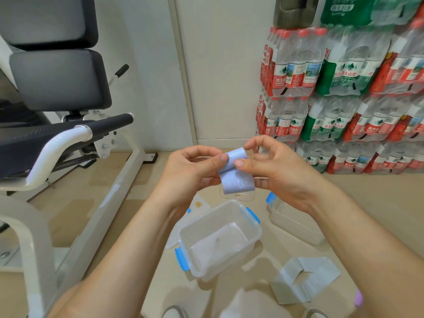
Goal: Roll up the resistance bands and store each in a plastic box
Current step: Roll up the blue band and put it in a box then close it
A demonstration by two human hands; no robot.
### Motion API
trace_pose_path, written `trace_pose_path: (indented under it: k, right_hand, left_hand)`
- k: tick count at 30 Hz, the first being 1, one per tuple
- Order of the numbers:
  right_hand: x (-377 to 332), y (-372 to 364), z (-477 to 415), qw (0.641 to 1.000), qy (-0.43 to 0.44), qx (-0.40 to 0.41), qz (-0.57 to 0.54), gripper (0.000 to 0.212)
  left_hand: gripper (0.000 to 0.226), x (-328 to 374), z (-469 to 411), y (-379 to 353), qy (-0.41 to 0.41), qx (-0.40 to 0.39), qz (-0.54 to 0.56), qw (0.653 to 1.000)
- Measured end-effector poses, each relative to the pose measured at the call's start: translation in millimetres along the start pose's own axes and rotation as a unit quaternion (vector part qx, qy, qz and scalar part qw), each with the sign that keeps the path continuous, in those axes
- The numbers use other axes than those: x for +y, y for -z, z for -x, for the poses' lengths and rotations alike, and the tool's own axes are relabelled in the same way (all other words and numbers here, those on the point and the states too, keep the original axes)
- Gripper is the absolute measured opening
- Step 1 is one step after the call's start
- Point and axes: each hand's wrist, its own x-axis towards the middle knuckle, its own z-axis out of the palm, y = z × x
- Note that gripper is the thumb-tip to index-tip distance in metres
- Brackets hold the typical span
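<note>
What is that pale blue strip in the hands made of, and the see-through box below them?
The blue band looks like thin rubber or latex, matte: it curls softly between the left hand and right hand. The box looks like stiff clear plastic, slightly cloudy, with blue clips; the floor shows through it.

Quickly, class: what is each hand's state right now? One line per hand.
Left hand: closed, pinching the blue resistance band.
Right hand: closed, pinching the same band at its rolled top.
</note>
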Motion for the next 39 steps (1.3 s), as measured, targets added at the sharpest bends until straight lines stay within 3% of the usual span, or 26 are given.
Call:
trace_pose_path:
  k: [3,10,14,18,31,39]
  right_hand:
    - [0.8,1.1,-0.9,0.998,0.035,0.009,0.042,0.037]
    - [1.1,-0.4,-0.3,0.994,0.074,0.011,0.084,0.023]
    - [1.3,-1.5,0.1,0.992,0.076,0.027,0.097,0.015]
    - [1.3,-1.9,-0.7,0.993,0.058,0.031,0.095,0.021]
    - [2.2,-0.8,-2.9,0.996,0.027,0.048,0.064,0.028]
    - [6.1,-6.7,-3.2,0.995,0.031,0.089,0.044,0.029]
  left_hand:
    - [0.007,-0.6,-2.4,3.0,0.002,0.033,0.031,0.999]
    - [0.002,2.1,-3.3,5.4,0.002,0.063,0.095,0.993]
    - [0.003,1.4,-4.5,5.6,0.002,0.069,0.100,0.993]
    - [0.008,0.9,-3.6,5.1,-0.014,0.069,0.099,0.993]
    - [0.016,-2.9,-0.5,-0.8,-0.063,0.067,-0.006,0.996]
    - [0.027,-1.1,2.9,-4.0,-0.119,0.071,-0.127,0.982]
